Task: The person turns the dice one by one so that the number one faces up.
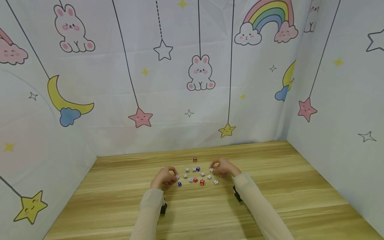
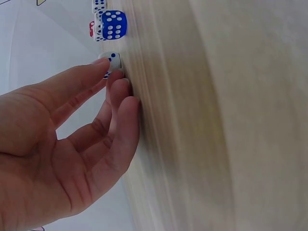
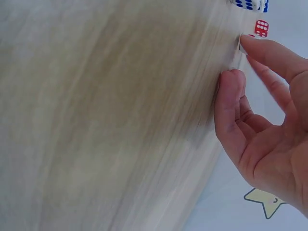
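My left hand (image 1: pixel 165 177) pinches a white die (image 2: pixel 113 61) with blue pips between thumb and fingertips, low at the wooden tabletop. Just ahead of it in the left wrist view is a blue die (image 2: pixel 114 25) with white pips. On the other side of the group, my right hand (image 1: pixel 224 167) holds another white die (image 1: pixel 211 170) at its thumb and fingertip. In the right wrist view the thumb hides most of that die. A red die (image 3: pixel 261 28) shows beyond the right fingertips.
Between the hands several white, red and blue dice lie scattered, among them a red die (image 1: pixel 202 182) in front and a white die (image 1: pixel 216 182) at right. One red die (image 1: pixel 195 159) sits farthest back. Printed cloth walls (image 1: pixel 168 133) border the wooden table (image 1: pixel 192 213).
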The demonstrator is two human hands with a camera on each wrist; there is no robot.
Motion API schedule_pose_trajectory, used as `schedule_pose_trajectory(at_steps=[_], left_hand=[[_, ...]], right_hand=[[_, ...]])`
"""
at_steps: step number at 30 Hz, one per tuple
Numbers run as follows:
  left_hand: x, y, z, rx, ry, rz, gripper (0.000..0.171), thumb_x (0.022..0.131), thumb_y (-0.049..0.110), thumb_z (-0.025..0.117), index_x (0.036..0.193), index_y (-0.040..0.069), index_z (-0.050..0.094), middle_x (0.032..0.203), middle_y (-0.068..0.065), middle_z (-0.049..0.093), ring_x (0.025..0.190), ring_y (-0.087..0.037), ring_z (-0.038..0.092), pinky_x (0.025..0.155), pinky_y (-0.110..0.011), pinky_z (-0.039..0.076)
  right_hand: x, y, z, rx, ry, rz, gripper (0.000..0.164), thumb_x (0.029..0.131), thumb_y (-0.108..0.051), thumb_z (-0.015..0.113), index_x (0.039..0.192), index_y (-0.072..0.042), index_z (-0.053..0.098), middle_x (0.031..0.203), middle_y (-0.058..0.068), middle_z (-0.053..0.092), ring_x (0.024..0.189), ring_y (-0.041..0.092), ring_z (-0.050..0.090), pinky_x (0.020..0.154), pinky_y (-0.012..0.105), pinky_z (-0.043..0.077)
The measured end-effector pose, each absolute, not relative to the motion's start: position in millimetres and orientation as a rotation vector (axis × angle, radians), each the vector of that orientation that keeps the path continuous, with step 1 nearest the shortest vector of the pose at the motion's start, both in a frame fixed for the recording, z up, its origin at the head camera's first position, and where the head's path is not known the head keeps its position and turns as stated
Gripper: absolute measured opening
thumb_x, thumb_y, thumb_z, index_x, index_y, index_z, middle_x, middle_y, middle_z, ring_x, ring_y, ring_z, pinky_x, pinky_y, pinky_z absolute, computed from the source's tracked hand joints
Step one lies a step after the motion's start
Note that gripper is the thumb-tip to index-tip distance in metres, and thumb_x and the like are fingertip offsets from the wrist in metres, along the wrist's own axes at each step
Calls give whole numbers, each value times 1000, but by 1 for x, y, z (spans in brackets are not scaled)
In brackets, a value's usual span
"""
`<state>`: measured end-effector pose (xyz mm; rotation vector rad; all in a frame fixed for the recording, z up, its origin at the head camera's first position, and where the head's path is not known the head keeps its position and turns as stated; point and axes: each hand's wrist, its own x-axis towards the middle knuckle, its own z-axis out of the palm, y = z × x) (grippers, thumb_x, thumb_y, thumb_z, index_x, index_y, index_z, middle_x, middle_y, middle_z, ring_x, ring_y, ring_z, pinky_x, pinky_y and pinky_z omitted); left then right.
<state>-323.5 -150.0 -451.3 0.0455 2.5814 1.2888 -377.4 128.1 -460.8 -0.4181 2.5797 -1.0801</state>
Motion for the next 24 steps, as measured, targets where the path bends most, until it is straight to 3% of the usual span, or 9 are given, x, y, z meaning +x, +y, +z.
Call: schedule_pose_trajectory(at_steps=[6,12,18,24], left_hand=[[-325,-151,-453,59,2577,1283,6,80,0,60,86,2,58,64,-9,55,51,-13,44,44,-25,38],[-324,-151,-452,64,2560,1307,6,81,-1,59,85,2,57,61,-8,51,49,-13,38,42,-24,34],[-323,-150,-451,62,2579,1287,8,81,0,60,89,0,58,62,-8,53,50,-13,41,43,-24,35],[-323,-151,-452,62,2557,1308,10,81,1,59,91,0,58,62,-8,53,50,-13,40,43,-24,35]], right_hand=[[-378,129,-461,-501,2581,-1044,26,79,-1,61,100,-15,63,48,-3,37,39,7,27,40,21,32],[-376,128,-460,-561,2578,-1042,20,80,-1,60,97,-11,63,54,0,46,41,7,30,40,21,32],[-376,131,-461,-525,2605,-1071,15,82,-8,61,97,-8,61,54,-1,43,44,7,33,40,21,35],[-378,134,-461,-463,2613,-1084,15,80,-5,61,95,-7,61,52,-2,43,43,8,34,39,21,34]])
